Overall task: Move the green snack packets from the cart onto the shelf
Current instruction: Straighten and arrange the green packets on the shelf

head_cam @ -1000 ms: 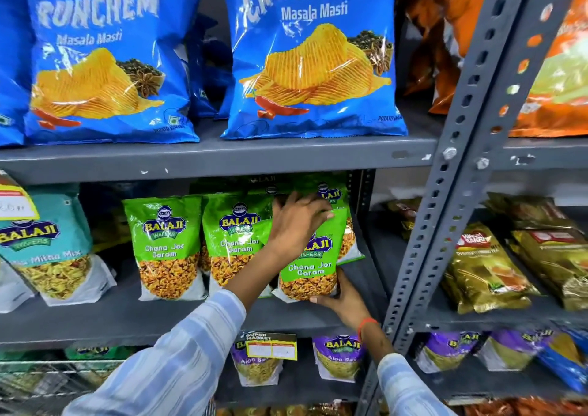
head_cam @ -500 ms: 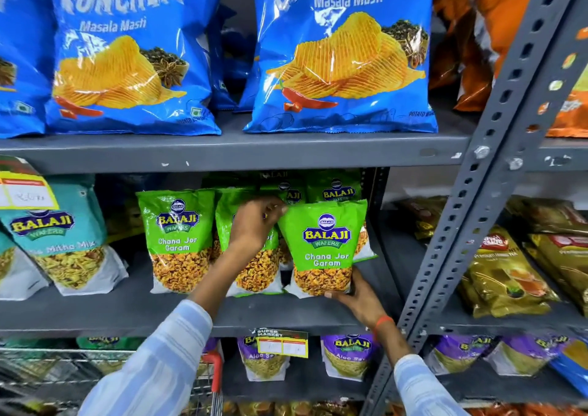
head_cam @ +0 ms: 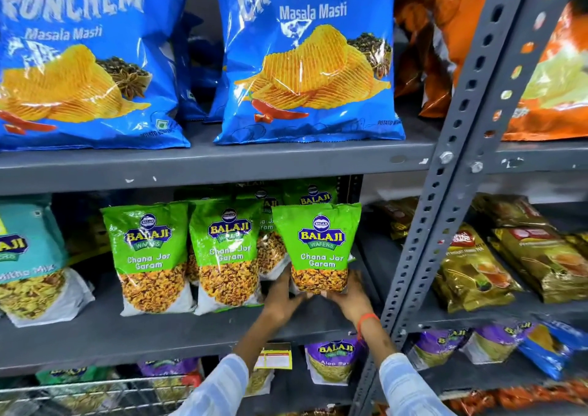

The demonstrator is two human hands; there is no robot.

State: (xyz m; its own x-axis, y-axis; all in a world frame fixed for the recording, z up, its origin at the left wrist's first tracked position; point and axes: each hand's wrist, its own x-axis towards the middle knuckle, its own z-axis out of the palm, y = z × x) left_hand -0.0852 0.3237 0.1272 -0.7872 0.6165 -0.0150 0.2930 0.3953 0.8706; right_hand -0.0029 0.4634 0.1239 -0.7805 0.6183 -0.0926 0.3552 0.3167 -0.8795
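Both hands — left hand, right hand — grip the green packet by its bottom, upright on the shelf, fingers beneath — right of its neighbouring packet.

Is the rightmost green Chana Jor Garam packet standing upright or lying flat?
Upright. The rightmost green packet stands front-facing, label readable, with the left hand and right hand cupping its base on the middle shelf.

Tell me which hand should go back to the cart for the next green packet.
Left, probably. The cart sits at lower left, on the left hand's side. The right hand, against the shelf upright, can steady the Chana Jor Garam packet both now hold.
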